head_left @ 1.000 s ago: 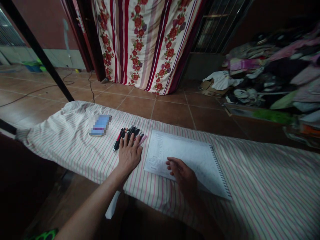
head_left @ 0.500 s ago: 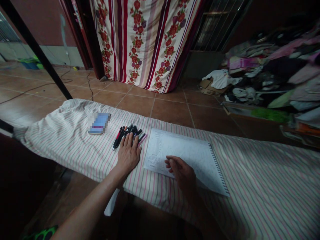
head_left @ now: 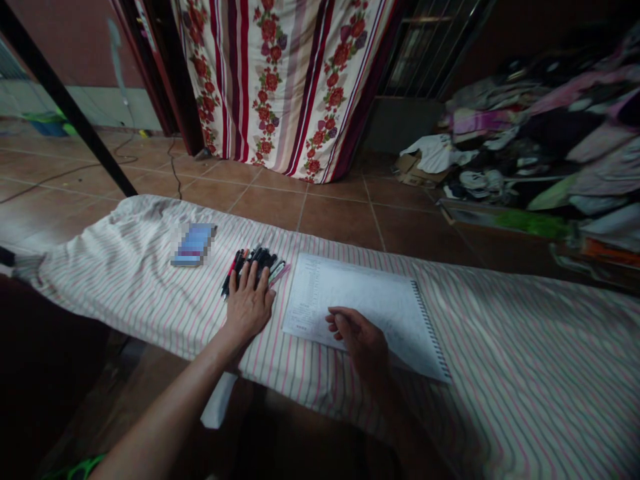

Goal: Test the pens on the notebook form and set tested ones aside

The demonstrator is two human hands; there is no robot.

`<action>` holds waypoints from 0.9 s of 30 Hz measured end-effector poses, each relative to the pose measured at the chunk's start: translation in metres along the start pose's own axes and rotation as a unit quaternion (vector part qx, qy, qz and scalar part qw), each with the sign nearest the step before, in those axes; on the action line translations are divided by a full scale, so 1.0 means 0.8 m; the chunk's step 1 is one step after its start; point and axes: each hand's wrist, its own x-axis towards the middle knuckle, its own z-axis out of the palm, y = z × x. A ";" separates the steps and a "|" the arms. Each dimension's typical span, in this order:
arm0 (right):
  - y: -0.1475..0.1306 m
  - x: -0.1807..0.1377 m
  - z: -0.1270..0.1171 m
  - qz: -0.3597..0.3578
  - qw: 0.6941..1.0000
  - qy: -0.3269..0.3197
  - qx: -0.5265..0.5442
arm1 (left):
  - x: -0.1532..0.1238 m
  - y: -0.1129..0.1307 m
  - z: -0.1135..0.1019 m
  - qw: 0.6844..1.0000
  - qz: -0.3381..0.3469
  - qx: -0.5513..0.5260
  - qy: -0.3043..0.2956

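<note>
My left hand [head_left: 247,303] lies flat with fingers stretched out over the near ends of several pens [head_left: 254,259], a dark and red bundle on the striped cloth [head_left: 150,293]. Resting on the near left part of a white spiral-bound notebook [head_left: 370,303] is my right hand [head_left: 357,340], fingers curled loosely inward; I see nothing in it. The notebook lies open to a page with faint print, its spiral along the right edge.
A small blue object [head_left: 193,244], blurred, lies on the cloth left of the pens. Behind the covered surface are brown floor tiles [head_left: 340,220], a flowered striped curtain [head_left: 285,80], a dark diagonal pole [head_left: 65,100], and heaped clothes [head_left: 540,140] at the right.
The view has shifted slightly; both hands keep their places, left on the pens and right on the notebook.
</note>
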 end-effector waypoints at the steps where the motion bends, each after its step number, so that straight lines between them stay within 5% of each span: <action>1: 0.000 0.000 0.000 -0.001 1.000 -0.002 -0.001 | -0.001 0.002 0.000 1.000 0.000 -0.001 0.000; 19: -0.001 0.001 -0.004 -0.010 1.000 -0.017 0.002 | 0.015 -0.002 -0.011 0.994 -0.051 -0.068 0.064; 27: -0.001 0.001 -0.003 -0.018 1.000 -0.019 0.002 | 0.025 0.001 -0.015 0.989 -0.128 -0.058 0.056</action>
